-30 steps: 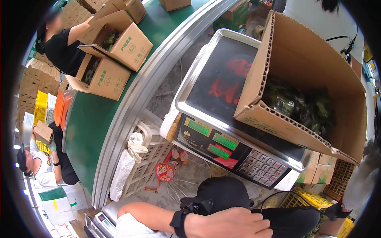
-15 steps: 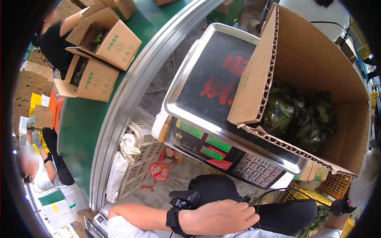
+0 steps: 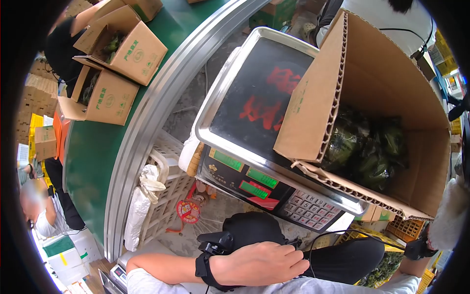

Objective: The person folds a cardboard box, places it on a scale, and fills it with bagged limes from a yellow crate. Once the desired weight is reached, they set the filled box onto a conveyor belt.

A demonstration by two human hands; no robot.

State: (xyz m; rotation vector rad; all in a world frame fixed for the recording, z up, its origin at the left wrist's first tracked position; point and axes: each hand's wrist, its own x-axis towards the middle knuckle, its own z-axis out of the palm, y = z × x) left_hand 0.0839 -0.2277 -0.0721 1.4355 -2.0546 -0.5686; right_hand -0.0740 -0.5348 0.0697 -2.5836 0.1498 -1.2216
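Observation:
My left hand (image 3: 262, 264) lies over my lap below the scale, back up, with its fingers curled together. No held thing shows in it, though its palm side is hidden. My right hand (image 3: 448, 215), in a fuzzy white glove, is beside the right side of an open cardboard box (image 3: 308, 100); its fingers cannot be made out. The box stands on the steel pan (image 3: 245, 88) of a digital scale (image 3: 254, 183). Inside it are several clear plastic bags of dark green produce (image 3: 364, 147).
A curved green conveyor (image 3: 93, 161) with a metal rail (image 3: 142, 122) runs at the left, carrying open boxes (image 3: 110, 98). A white plastic crate (image 3: 164, 201) stands under the rail. Co-workers (image 3: 49, 210) are at the left, and another person's light clothing (image 3: 406, 24) shows at the top right.
The view has shifted slightly, moving most things a little left. At the far left, a co-worker's raised arm has lowered. My hands keep nearly the same pose; the box stays on the scale.

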